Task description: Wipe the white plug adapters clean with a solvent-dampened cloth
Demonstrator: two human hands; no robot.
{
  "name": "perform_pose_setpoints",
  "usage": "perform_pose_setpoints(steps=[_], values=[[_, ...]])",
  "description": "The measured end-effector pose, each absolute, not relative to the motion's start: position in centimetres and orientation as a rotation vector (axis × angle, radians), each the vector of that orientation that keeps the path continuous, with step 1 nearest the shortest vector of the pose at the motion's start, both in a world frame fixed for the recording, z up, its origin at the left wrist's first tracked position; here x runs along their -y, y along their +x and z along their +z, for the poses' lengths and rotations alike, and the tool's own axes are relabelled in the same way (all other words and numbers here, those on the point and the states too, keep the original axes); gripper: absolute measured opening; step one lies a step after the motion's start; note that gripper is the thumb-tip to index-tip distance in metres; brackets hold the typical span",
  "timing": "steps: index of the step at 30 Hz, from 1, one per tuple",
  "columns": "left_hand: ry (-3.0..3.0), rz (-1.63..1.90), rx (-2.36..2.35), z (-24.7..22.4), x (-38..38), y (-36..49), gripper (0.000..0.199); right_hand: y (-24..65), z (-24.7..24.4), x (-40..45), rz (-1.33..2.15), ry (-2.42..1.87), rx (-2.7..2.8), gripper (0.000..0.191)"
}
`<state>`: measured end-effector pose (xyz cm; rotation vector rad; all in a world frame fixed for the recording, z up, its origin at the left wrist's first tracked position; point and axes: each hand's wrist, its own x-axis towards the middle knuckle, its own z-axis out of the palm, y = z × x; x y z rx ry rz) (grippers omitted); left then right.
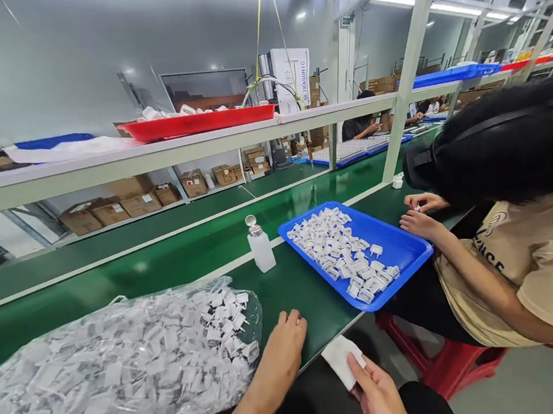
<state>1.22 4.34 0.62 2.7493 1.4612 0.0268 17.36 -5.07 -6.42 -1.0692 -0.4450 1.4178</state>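
Note:
My right hand pinches a folded white cloth between thumb and fingers, just off the front edge of the table. My left hand rests at the green tabletop with its fingers curled down; what is under them, if anything, is hidden. Close to its left lies a large clear plastic bag full of white plug housings, some with metal pins showing. Beyond my hands, a blue tray holds a heap of similar white housings. A translucent pump bottle with a metal top stands upright left of the tray.
A co-worker sits at the right, both hands on a small white part, with a red stool beneath. A white post and overhead shelf carry a red tray. Cardboard boxes stand behind the green bench.

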Motion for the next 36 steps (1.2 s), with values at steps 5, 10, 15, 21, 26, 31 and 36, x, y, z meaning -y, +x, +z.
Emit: perform_pose_setpoints(steps=[5, 10, 15, 21, 26, 31, 36], values=[[2.657, 0.241, -1.459, -1.5, -2.5, 0.6, 0.047, 17.4, -7.3, 5.2, 1.373, -1.085, 0.412, 0.045], [2.208, 0.86, -1.544, -4.3, -0.1, -0.3, 0.049, 17.8, -7.9, 6.0, 1.219, -1.202, 0.458, 0.045], [2.031, 0.958, -1.671, -4.5, -1.5, 0.5, 0.049, 18.3, -6.7, 4.2, 0.821, -1.411, 0.742, 0.041], [2.033, 0.928, -1.6, -3.8, -3.7, 0.8, 0.032, 15.6, -5.6, -1.2, 0.458, -1.252, 1.425, 0.03], [1.999, 0.912, -1.538, -4.6, -4.1, -0.8, 0.041, 14.1, -6.6, -1.3, 0.307, -1.132, 1.812, 0.04], [1.982, 0.912, -1.433, -5.5, -4.5, -1.5, 0.047, 15.1, -7.3, 0.0, 0.148, -1.074, 2.021, 0.054], [1.977, 0.946, -1.331, -6.1, -4.9, -1.7, 0.046, 15.3, -7.6, 0.4, 0.029, -1.052, 2.111, 0.058]])
